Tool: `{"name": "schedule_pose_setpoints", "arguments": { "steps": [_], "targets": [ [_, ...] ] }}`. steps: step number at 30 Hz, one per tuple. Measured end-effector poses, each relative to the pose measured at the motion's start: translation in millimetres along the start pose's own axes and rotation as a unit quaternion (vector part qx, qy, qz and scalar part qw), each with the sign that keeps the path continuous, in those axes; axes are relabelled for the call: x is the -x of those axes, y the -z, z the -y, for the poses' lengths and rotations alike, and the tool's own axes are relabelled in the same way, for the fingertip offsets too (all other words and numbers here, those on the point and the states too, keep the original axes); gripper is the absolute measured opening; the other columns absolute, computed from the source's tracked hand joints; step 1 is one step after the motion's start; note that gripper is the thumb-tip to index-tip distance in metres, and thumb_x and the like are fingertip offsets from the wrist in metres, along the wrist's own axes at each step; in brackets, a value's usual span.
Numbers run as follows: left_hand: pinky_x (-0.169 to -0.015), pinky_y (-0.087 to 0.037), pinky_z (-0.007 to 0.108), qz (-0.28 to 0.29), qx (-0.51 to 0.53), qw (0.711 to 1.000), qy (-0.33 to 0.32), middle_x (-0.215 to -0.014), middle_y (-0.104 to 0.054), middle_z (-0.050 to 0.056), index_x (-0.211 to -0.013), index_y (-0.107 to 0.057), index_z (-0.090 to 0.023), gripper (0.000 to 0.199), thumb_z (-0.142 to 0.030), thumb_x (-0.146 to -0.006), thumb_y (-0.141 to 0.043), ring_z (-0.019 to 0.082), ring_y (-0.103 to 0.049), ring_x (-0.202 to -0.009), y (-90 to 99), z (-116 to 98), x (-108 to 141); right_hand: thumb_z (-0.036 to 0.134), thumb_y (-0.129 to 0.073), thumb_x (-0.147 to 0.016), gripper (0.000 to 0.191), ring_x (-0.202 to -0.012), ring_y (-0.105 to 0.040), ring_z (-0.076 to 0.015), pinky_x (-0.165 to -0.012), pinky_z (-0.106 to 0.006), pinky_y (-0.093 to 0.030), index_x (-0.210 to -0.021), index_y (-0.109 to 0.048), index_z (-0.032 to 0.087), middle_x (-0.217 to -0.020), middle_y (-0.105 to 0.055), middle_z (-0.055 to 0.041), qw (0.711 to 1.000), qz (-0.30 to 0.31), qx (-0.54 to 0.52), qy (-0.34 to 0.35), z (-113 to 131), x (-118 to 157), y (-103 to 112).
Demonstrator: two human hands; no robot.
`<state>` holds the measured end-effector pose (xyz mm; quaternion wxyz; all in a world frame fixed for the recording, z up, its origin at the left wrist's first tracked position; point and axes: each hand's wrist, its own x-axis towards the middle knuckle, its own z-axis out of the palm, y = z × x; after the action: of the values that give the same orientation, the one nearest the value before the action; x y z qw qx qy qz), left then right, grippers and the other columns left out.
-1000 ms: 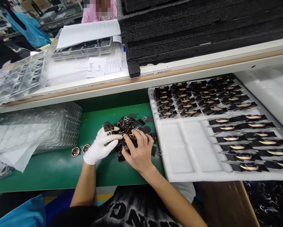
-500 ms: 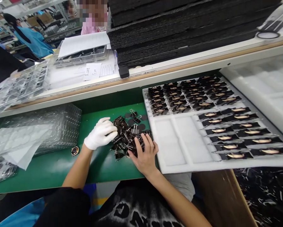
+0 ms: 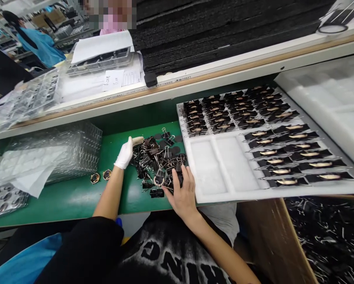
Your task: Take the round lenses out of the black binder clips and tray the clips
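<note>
A heap of black binder clips (image 3: 153,156) with silver wire handles lies on the green table top (image 3: 76,201). My left hand (image 3: 126,154), in a white glove, is turned on edge at the heap's left side, its fingers stretched along the clips. My bare right hand (image 3: 183,193) rests against the heap's right side with its fingers apart. Near its thumb, a thin gold-rimmed ring part (image 3: 159,180) shows among the clips. Several flat black discs (image 3: 176,150) lie behind and beside the heap. Left of my left forearm sit two small round gold-and-black parts (image 3: 95,178).
On the right, a white foam tray (image 3: 208,169) holds rows of clips gripping gold-edged parts. Stacked clear plastic trays (image 3: 79,150) stand left. A shelf edge (image 3: 165,86) runs across the back, with black foam sheets (image 3: 224,31) above. More clips fill a box (image 3: 327,236) lower right.
My left hand has drawn off the top of the clips to the heap's left edge and turned. A second round part now shows left of it. My right hand stays nearly in place.
</note>
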<state>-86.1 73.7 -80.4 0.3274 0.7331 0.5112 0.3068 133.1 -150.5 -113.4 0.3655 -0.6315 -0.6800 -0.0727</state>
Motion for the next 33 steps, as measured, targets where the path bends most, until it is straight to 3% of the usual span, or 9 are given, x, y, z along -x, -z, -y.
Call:
{"name": "schedule_pose_setpoints", "arguments": {
  "steps": [4, 7, 11, 14, 18, 20, 23, 27, 33],
  "targets": [
    [-0.114, -0.054, 0.046, -0.042, 0.039, 0.998, 0.003, -0.127, -0.077, 0.014, -0.119, -0.077, -0.016, 0.085, -0.072, -0.103, -0.016, 0.027, -0.073, -0.122, -24.2, -8, 6, 0.033, -0.065, -0.101, 0.079, -0.153, -0.033, -0.0432, -0.113, -0.061, -0.049, -0.167, -0.026, 0.012, -0.166, -0.03, -0.0277, 1.0, 0.011, 0.009, -0.001, 1, 7, -2],
    [-0.111, -0.056, 0.046, -0.094, 0.038, 0.995, 0.002, -0.124, -0.078, 0.014, -0.118, -0.076, -0.016, 0.08, -0.067, -0.105, -0.016, 0.026, -0.074, -0.118, -34.3, -13, 7, 0.028, -0.062, -0.102, 0.079, -0.154, -0.032, -0.0432, -0.113, -0.061, -0.05, -0.168, -0.022, 0.009, -0.169, -0.027, -0.0283, 1.0, 0.026, 0.015, -0.01, 2, 16, -1],
    [-0.115, -0.052, 0.044, -0.16, -0.009, 0.987, -0.016, -0.131, -0.074, 0.013, -0.123, -0.07, -0.017, 0.07, -0.059, -0.108, -0.017, 0.023, -0.069, -0.125, -27.8, -22, 13, 0.011, -0.06, -0.098, 0.08, -0.155, -0.031, -0.0424, -0.115, -0.06, -0.049, -0.169, -0.022, 0.012, -0.173, -0.02, -0.0254, 0.999, 0.031, -0.002, 0.009, 1, 29, 6],
    [-0.113, -0.048, 0.046, -0.171, -0.07, 0.982, -0.042, -0.125, -0.074, 0.012, -0.114, -0.07, -0.019, 0.053, -0.054, -0.107, -0.031, 0.024, -0.066, -0.123, -13.5, -46, 37, 0.001, -0.058, -0.094, 0.085, -0.155, -0.033, -0.041, -0.114, -0.058, -0.051, -0.169, -0.024, 0.021, -0.176, -0.014, -0.0199, 0.999, 0.027, -0.014, 0.029, -2, 36, 9],
    [-0.109, -0.041, 0.051, -0.064, -0.165, 0.98, -0.087, -0.102, -0.076, 0.007, -0.09, -0.069, -0.022, 0.027, -0.05, -0.09, -0.069, 0.028, -0.068, -0.108, -9.3, -98, 91, 0.005, -0.059, -0.092, 0.082, -0.154, -0.033, -0.0441, -0.113, -0.062, -0.05, -0.168, -0.03, 0.019, -0.175, -0.018, -0.022, 0.998, 0.058, -0.008, 0.018, -3, 39, 8],
    [-0.101, -0.039, 0.054, 0.057, -0.327, 0.935, -0.123, -0.105, -0.076, 0.009, -0.096, -0.067, -0.022, 0.027, -0.048, -0.089, -0.072, 0.031, -0.066, -0.105, -16.3, -119, 112, 0.007, -0.059, -0.092, 0.08, -0.154, -0.032, -0.0445, -0.114, -0.063, -0.048, -0.167, -0.032, 0.015, -0.173, -0.023, -0.0244, 0.998, 0.062, 0.006, 0.016, -1, 39, 6],
    [-0.093, -0.038, 0.053, 0.147, -0.467, 0.861, -0.139, -0.099, -0.074, 0.012, -0.104, -0.067, -0.021, 0.021, -0.038, -0.093, -0.066, 0.033, -0.064, -0.1, -28.5, -131, 122, 0.005, -0.056, -0.092, 0.079, -0.155, -0.032, -0.0426, -0.116, -0.062, -0.047, -0.166, -0.031, 0.011, -0.17, -0.031, -0.0254, 0.999, 0.049, 0.021, 0.011, 1, 39, 3],
    [-0.097, -0.036, 0.056, 0.171, -0.503, 0.835, -0.145, -0.094, -0.074, 0.013, -0.129, -0.064, -0.02, 0.039, -0.038, -0.095, -0.064, 0.035, -0.063, -0.097, -34.4, -123, 115, 0.003, -0.052, -0.092, 0.076, -0.155, -0.033, -0.0413, -0.115, -0.059, -0.048, -0.165, -0.033, 0.01, -0.167, -0.036, -0.0256, 0.999, 0.042, 0.022, 0.011, 1, 41, 2],
    [-0.104, -0.032, 0.061, 0.157, -0.473, 0.854, -0.148, -0.115, -0.075, 0.014, -0.133, -0.064, -0.025, 0.053, -0.048, -0.086, -0.075, 0.038, -0.062, -0.107, -37.5, -115, 113, 0.005, -0.055, -0.09, 0.062, -0.152, -0.034, -0.0415, -0.114, -0.058, -0.049, -0.152, -0.052, 0.006, -0.157, -0.045, -0.0278, 0.999, 0.044, 0.027, 0.007, 3, 40, 2]
  ]
}}
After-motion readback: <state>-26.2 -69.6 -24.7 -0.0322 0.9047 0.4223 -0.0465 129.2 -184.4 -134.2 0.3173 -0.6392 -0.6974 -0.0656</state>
